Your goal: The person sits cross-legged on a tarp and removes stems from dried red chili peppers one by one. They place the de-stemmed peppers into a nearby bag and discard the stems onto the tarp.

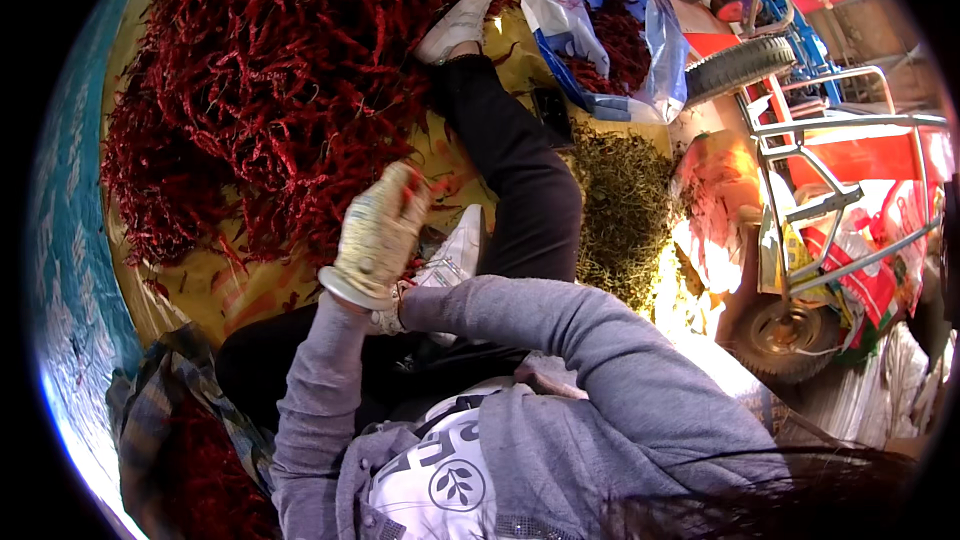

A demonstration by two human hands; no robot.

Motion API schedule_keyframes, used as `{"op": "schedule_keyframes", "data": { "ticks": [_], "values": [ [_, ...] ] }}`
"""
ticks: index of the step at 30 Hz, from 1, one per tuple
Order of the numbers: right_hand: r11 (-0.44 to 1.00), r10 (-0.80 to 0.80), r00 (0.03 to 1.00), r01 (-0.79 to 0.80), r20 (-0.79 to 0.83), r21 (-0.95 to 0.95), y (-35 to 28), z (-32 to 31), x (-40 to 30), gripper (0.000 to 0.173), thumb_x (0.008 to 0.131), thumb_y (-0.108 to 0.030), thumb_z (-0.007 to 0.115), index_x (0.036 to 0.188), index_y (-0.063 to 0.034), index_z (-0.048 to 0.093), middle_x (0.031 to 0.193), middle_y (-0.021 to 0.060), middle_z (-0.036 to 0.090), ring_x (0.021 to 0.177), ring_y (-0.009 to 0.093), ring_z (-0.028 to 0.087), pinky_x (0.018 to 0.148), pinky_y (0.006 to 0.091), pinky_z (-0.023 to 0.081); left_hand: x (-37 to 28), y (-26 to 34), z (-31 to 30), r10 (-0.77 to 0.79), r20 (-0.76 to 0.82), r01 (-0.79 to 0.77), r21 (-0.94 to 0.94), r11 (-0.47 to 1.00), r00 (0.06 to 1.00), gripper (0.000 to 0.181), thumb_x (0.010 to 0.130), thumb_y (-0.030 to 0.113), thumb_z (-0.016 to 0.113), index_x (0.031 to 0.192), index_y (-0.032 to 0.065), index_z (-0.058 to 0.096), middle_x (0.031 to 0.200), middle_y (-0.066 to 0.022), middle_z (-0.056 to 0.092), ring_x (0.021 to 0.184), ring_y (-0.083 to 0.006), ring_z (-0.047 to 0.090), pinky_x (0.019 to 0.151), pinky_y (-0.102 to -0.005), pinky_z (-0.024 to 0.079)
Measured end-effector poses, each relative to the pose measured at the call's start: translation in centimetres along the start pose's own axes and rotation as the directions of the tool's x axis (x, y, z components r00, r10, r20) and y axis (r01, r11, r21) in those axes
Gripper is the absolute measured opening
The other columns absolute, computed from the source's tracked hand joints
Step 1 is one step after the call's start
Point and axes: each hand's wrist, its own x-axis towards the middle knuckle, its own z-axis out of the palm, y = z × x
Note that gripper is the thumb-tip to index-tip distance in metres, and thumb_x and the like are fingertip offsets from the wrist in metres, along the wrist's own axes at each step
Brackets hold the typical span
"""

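My left hand (381,236), in a cream knit glove with a pale bangle at the wrist, is raised over my lap, its fingers blurred. Red chili peppers (410,191) show between its thumb and fingers. My right hand (386,317) passes behind the left wrist; only its gloved wrist with a band shows, and the fingers are hidden. Ahead and to the left spreads a large heap of dried red chilies (277,90) with thin stems, on a yellow sheet (199,292).
A blue-and-white plastic bag (551,7) holds dark red chilies. Beside my leg lie a dark phone-like object (553,111) and a pile of dry stems (622,202). A wheeled metal frame (825,202) stands right. A checked cloth sack (142,405) holds chilies at lower left.
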Motion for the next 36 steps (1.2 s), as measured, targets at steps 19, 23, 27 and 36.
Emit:
{"op": "schedule_keyframes", "data": {
  "ticks": [19,23,27,36],
  "values": [
    [0.996,0.020,0.997,-0.014,0.071,-0.086,0.2,-0.2,-1.7,0.021,0.090,-0.016,0.043,0.100,-0.0082,0.059,0.101,0.0124,0.062,0.098,0.025,0.059,0.081,0.0375,0.048,-3.3,0.0,4.7,-0.018,0.324,-0.255,0.776,0.577,0.946,0.010,0.085,0.013,0.052,0.090,0.0066,0.057,0.080,-0.0106,0.064,0.074,-0.0266,0.066,0.065,-0.0349,0.053],
    [0.995,0.034,0.996,-0.025,0.086,-0.099,-2.3,0.3,0.7,0.021,0.091,-0.015,0.041,0.101,-0.0085,0.059,0.102,0.0118,0.062,0.100,0.024,0.058,0.081,0.0373,0.048,-2.7,-3.5,-0.5,0.094,-0.193,-0.048,0.231,0.972,0.977,0.010,0.090,0.014,0.056,0.097,0.0069,0.059,0.073,-0.0011,0.058,0.068,-0.0131,0.059,0.060,-0.0253,0.048],
    [0.790,-0.119,0.968,0.227,0.221,-0.569,-5.7,0.5,0.3,0.017,0.088,-0.014,0.044,0.097,-0.0066,0.057,0.093,0.0155,0.062,0.092,0.028,0.060,0.079,0.0392,0.047,-4.5,-3.5,-6.0,-0.394,-0.140,0.084,-0.862,0.500,0.909,0.021,0.096,0.019,0.053,0.113,0.0062,0.055,0.079,-0.0015,0.056,0.060,-0.0067,0.046,0.052,-0.0206,0.036],
    [0.999,0.045,0.874,-0.045,-0.483,0.011,-3.6,-3.1,-5.5,0.011,0.093,-0.007,0.054,0.101,-0.0043,0.061,0.088,0.0062,0.062,0.083,0.013,0.058,0.074,0.0277,0.048,-7.7,-7.9,-5.3,-0.324,-0.011,0.000,-0.999,0.034,0.946,0.028,0.096,0.016,0.052,0.121,0.0051,0.049,0.091,-0.0058,0.055,0.071,-0.0134,0.052,0.063,-0.0286,0.045]
  ]
}}
